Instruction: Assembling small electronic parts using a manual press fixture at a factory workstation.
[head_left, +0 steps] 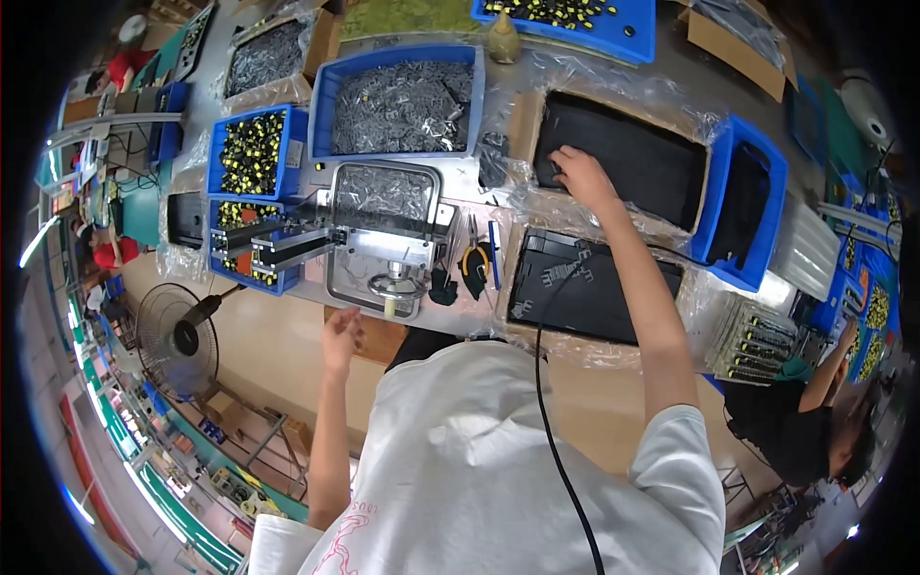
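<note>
My right hand reaches over a carton holding a flat black sheet-like layer. Its bent fingers are apart and touch or hover near the layer's left end; nothing shows between them. My left hand is low, just off the table's front edge, with loosely bent, parted fingers and nothing visible in it. Nearest to it is a bench fixture with a round metal knob and a metal plate, standing over a metal tray. Clear and grey small parts fill the tray's far part.
Blue bins hold grey parts and black-yellow parts. Pliers lie right of the fixture. A nearer black tray carries several grey pieces. A black cable crosses my shirt. A fan stands left; a co-worker sits right.
</note>
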Demonstrator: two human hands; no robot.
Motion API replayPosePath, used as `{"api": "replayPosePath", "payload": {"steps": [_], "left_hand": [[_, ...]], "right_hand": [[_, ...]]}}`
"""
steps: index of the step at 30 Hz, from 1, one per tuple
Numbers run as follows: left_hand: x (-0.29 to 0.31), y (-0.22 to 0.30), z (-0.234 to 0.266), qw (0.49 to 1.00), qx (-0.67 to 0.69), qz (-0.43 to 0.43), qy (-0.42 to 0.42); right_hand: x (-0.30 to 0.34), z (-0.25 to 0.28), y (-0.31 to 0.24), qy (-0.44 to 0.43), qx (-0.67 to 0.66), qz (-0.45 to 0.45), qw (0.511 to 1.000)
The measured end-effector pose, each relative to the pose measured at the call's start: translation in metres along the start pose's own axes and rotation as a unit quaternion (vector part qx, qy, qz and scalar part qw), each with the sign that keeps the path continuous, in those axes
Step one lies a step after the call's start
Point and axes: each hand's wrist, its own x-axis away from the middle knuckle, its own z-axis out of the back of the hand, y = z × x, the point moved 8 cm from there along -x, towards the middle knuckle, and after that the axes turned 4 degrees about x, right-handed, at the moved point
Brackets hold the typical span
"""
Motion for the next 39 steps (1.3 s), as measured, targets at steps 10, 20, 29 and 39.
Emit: {"api": "replayPosePath", "payload": {"steps": [10, 20, 29, 39], "left_hand": [[0.083, -0.131, 0.040, 0.968, -0.250, -0.007, 0.006], [0.096, -0.116, 0.038, 0.974, -0.207, 0.093, 0.011], [0.088, -0.101, 0.027, 0.967, -0.246, 0.066, 0.004], [0.096, -0.109, 0.021, 0.962, -0.260, 0.083, -0.021]], "right_hand": [[-0.002, 0.007, -0.023, -0.012, 0.114, 0.074, 0.991], [0.002, 0.011, -0.003, 0.017, -0.080, 0.011, 0.997], [0.002, 0.026, 0.016, 0.252, -0.324, -0.169, 0.896], [-0.005, 0.044, 0.000, 0.239, -0.208, -0.123, 0.940]]}}
